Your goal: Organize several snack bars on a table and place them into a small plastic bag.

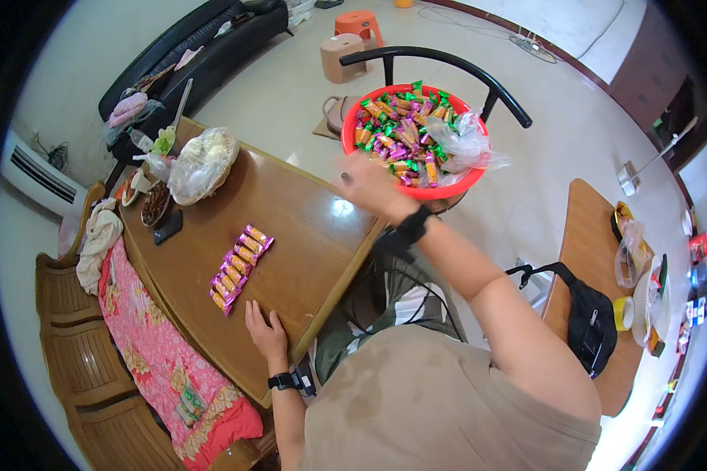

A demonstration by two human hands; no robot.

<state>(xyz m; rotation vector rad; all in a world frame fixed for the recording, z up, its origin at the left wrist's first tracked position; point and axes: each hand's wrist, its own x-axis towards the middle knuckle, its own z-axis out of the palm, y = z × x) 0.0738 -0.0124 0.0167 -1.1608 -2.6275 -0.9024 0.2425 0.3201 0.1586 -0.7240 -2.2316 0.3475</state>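
Note:
My left hand [267, 334] rests on the wooden table [306, 235] with its fingers spread and nothing in it. Just beyond its fingertips lies a slanting row of several small snack packets [235, 269] in purple and orange wrappers, side by side. My right hand [370, 183], blurred, is over the near left rim of a red plastic basin [349, 144]. A small dark spot shows at its fingers; whether it grips anything is unclear. Many wrapped snacks [397, 132] with purple or green ends fill the basin. A clear plastic bag [462, 141] lies crumpled on its right side.
The basin stands on a black-railed chair [436, 56]. On the table's far left are a plastic-covered basket [203, 168], a dish of dark food [155, 203] and a black phone [168, 227]. A black waist bag [592, 324] hangs over a wooden surface [583, 235] at right.

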